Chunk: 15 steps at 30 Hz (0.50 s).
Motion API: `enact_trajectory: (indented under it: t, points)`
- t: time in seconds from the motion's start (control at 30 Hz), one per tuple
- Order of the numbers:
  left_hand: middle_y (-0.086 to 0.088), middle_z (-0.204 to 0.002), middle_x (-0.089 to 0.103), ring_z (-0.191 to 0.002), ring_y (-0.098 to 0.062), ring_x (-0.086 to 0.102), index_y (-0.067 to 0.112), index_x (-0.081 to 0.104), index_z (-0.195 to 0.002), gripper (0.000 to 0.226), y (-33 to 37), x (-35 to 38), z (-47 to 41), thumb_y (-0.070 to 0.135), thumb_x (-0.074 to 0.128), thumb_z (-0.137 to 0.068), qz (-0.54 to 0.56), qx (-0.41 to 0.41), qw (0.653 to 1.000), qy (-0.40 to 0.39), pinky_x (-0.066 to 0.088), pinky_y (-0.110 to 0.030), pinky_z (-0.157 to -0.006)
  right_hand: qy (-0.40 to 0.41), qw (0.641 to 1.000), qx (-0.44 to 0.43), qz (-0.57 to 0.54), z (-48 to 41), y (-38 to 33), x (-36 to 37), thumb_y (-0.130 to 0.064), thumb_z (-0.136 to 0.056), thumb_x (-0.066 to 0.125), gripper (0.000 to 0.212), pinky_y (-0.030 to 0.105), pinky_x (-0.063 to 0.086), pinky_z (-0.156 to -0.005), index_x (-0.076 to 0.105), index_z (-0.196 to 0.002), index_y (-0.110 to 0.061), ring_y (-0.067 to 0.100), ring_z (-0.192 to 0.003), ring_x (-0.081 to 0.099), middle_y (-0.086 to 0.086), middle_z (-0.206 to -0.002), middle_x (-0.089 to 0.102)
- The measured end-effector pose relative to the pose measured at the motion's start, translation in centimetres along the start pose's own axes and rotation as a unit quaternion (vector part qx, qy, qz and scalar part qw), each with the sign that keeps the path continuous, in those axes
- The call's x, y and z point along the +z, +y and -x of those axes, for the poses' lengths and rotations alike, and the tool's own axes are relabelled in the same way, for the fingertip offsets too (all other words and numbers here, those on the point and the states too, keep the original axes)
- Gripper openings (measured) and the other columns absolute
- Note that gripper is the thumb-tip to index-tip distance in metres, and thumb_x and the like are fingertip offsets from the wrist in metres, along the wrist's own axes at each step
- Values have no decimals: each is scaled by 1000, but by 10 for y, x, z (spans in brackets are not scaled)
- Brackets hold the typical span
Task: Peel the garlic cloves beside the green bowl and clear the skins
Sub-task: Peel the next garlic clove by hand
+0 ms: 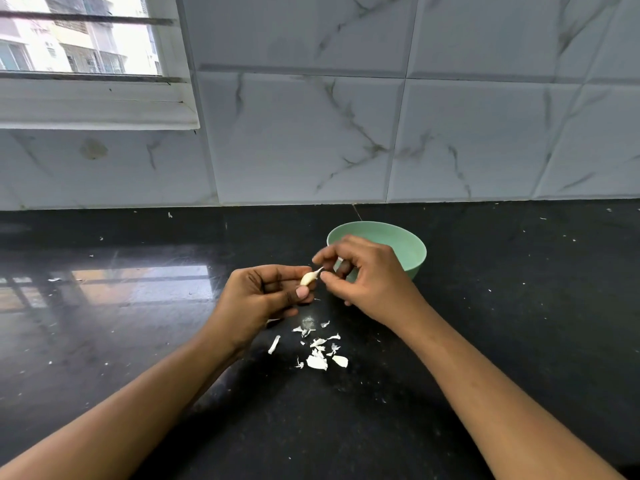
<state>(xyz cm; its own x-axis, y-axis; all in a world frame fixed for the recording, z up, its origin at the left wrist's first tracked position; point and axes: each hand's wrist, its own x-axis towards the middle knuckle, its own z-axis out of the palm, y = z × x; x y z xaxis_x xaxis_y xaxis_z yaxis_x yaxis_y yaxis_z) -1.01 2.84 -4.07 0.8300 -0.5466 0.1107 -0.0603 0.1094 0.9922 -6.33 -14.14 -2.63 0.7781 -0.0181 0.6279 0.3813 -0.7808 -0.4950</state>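
My left hand (pixel 263 299) holds a pale garlic clove (pixel 308 278) between thumb and curled fingers, above the black counter. My right hand (pixel 363 275) pinches the thin strip of skin at the clove's tip between thumb and forefinger. Just behind my right hand stands the green bowl (pixel 408 240); what lies inside it is hidden. Several white garlic skins (pixel 317 355) lie scattered on the counter below my hands.
The black polished counter (pixel 138 341) runs to a white marble-tiled wall (pixel 346 133) at the back. A window (pixel 79 39) sits at the upper left. Small white flecks dot the counter.
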Motion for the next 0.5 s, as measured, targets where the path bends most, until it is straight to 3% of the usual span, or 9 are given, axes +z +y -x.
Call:
enact_trajectory:
  t: [0.07,0.2,0.4,0.5]
  points:
    - [-10,-81,74,-71,-13,70,11,71,-93,26,3,-4,-1,5,71,-68,-13,6,1000,1,54,-19,-61,-55,998,-20,7,0,-2,-4,-8,-77,70,27,16,48,-63,65,-101,-19,9,-68,57,-22,-93,51]
    - [-10,-84,75,-73,-11,70,7,70,-92,31,7,-9,-3,10,74,-61,-37,-8,999,-24,54,-18,-59,-110,991,-55,51,1,-4,-7,-12,-79,68,42,14,40,-58,51,-112,-31,8,-71,51,-30,-95,50]
    - [-9,-84,75,-67,-9,68,6,72,-94,29,9,-11,-2,11,72,-65,-72,-24,995,-64,52,-18,-54,-129,990,-55,17,1,-4,-9,-17,-81,67,43,31,46,-62,45,-113,-35,8,-70,45,-19,-93,58]
    - [-6,-76,73,-62,-7,65,5,72,-94,25,8,-11,-2,9,69,-70,-71,-28,994,-77,49,-17,-50,-141,987,-67,30,3,-5,-9,-16,-81,67,42,21,40,-60,47,-117,-29,-3,-72,47,-22,-87,52]
